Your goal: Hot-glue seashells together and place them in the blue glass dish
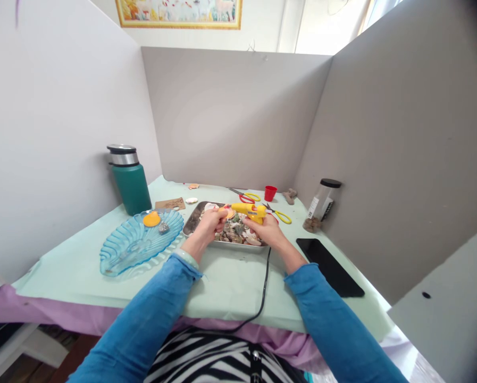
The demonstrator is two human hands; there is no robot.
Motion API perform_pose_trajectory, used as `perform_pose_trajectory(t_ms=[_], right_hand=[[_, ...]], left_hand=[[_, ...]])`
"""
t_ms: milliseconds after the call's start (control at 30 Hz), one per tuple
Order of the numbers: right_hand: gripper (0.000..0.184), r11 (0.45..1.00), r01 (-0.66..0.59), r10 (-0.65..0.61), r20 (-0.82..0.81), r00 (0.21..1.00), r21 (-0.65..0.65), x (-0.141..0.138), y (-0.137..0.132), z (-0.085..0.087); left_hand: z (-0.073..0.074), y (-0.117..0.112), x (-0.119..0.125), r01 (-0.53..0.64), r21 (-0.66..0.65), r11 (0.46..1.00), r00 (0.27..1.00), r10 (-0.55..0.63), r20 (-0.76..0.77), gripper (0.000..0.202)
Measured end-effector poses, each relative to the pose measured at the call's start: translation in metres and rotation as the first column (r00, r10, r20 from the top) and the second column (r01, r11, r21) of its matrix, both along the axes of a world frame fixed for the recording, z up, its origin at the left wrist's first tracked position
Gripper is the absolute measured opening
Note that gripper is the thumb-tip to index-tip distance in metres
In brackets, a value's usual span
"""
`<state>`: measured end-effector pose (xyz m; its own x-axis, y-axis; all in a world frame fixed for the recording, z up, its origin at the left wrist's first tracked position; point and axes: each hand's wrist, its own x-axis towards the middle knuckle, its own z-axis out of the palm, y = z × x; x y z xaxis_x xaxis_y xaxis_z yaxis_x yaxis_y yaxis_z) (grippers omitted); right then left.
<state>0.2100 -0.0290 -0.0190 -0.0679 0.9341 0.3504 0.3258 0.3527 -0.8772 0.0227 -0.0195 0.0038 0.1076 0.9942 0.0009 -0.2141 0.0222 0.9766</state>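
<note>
Head-worn view, facing forward-down, close over table (222, 279)

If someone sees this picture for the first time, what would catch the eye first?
The yellow glue gun in the right hand, its nozzle meeting a small shell pinched in the left hand, above a metal tray of shells at the table's middle. Next, the blue shell-shaped glass dish to the left, with a green flask behind it.

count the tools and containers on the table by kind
yellow plastic glue gun: 1
yellow-handled metal scissors: 2
small red plastic cup: 1
teal metal flask: 1
blue glass shell-shaped dish: 1
shiny metal tray: 1
clear jar with black lid: 1
total: 8
</note>
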Motion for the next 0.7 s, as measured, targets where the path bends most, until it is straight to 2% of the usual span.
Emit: perform_pose_trajectory(t_ms=[167, 433, 700], right_hand=[[0.032, 1.0, 0.01, -0.01, 0.013, 1.0, 0.015, 0.0006, 0.0011, -0.0011], [0.033, 1.0, 0.004, -0.004, -0.001, 1.0, -0.011, -0.0001, -0.0007, -0.0004], [0.032, 1.0, 0.004, -0.004, 0.009, 1.0, 0.008, 0.0008, 0.0005, -0.0009]], left_hand=[[-0.001, 0.0006, -0.0003, 0.041, -0.025, 0.999, 0.999, -0.042, -0.034, 0.022], [0.0019, -0.002, 0.0008, -0.029, 0.018, 0.999, 0.999, 0.029, 0.019, 0.023], [-0.0018, 0.0009, -0.0007, 0.031, -0.012, 0.999, 0.999, -0.031, -0.02, 0.021]])
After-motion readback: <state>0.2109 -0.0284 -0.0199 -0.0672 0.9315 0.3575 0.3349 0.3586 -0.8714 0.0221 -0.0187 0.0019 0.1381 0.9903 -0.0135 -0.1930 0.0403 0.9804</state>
